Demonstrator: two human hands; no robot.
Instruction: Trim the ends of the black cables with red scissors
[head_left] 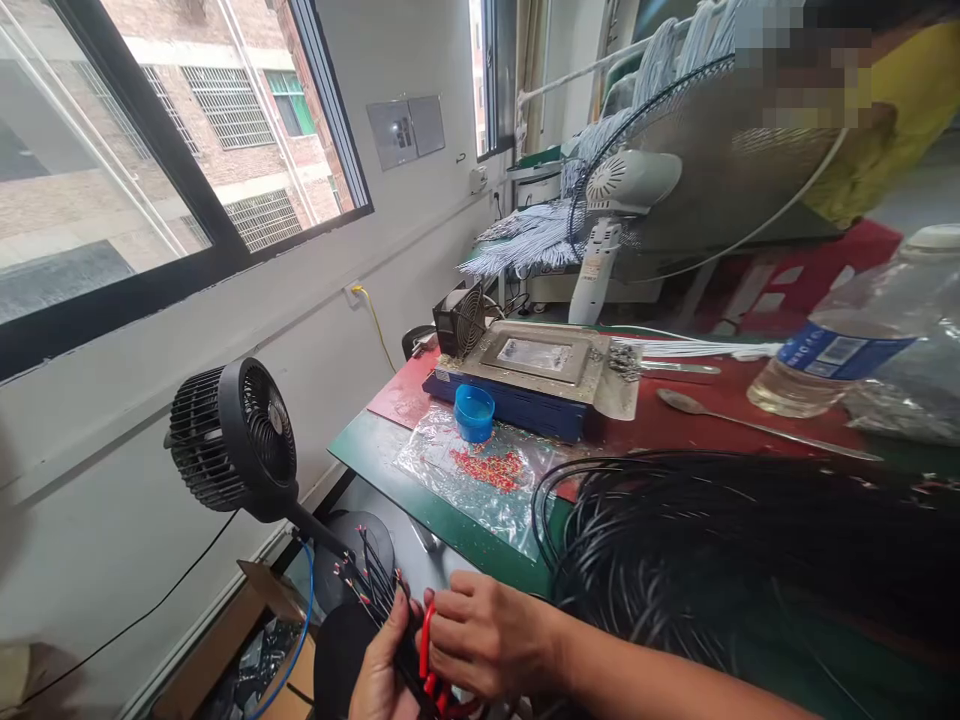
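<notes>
My left hand is closed around a bundle of thin black cables, low in the middle of the head view. Their ends fan out up and to the left, showing short coloured wires with light tips. My right hand is right beside it, fingers curled around a red-handled tool. Its working end is hidden, so its exact kind does not show. A large heap of black cable lies on the table to the right, beyond my right forearm.
On the table are a solder pot, a blue cup, red-yellow clippings on plastic film, a long spoon and a bottle. A black fan stands left; a white fan and another person in yellow are beyond.
</notes>
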